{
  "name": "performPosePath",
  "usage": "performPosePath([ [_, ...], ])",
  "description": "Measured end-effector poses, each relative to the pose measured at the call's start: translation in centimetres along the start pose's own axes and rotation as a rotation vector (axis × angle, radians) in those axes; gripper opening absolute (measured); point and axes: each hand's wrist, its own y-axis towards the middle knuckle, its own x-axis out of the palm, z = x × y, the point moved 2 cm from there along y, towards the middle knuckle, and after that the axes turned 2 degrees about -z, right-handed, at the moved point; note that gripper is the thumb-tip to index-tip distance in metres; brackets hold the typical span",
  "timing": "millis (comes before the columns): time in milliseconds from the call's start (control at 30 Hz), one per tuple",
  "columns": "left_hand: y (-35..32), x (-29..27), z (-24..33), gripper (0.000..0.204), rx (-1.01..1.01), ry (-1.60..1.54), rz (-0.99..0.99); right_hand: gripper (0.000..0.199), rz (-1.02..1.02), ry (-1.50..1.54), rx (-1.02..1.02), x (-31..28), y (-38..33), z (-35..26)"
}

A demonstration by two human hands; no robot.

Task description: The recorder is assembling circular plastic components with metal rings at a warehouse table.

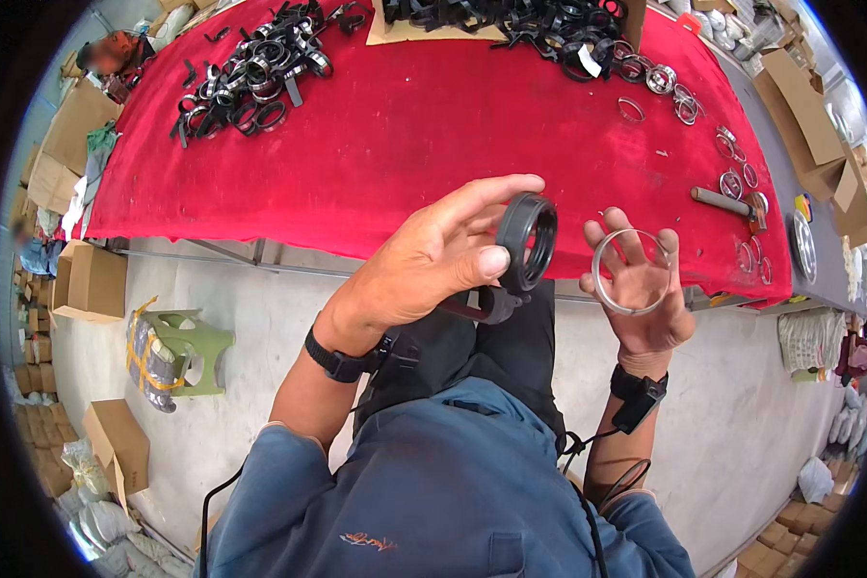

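Black ring up in the left hand, thin pale ring in the right!
And there was the thick black ring point(516, 246), tipped on edge, its round opening turned rightward, just off the near edge of the red-covered table point(405, 154); the left hand point(424, 249) had it pinched, thumb parted from the fingers and the ring caught between. Across the gap, the right hand point(653, 306) stood half open, palm up, fingers spread and curled about the thin, pale, shiny ring point(633, 310), bare palm visible through its middle. Farther out lay a hammer point(727, 201) on the right and a heap of black and silver rings point(260, 72) at far left.
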Motion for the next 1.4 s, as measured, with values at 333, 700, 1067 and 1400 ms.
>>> performPosePath([
  [333, -0.1, 1.7, -1.4, 0.084, 0.156, 0.249, 0.047, 0.09, 0.114, -0.28, -0.087, 3.3, -0.1, -1.3],
  [700, 0.0, 2.0, -2.1, 0.087, 0.211, 0.254, -0.005, 0.089, 0.18, -0.791, -0.071, 6.6, -0.3, -1.8],
  [1067, 0.0, 2.2, -1.9, 0.085, 0.181, 0.382, 0.033, 0.071, 0.025, -1.004, -0.234, 5.9, 0.2, 0.9],
  [1400, 0.1, 2.1, -1.6, 0.085, 0.203, 0.504, 0.01, 0.068, 0.048, -0.988, -0.201, 6.1, 0.4, 1.5],
])
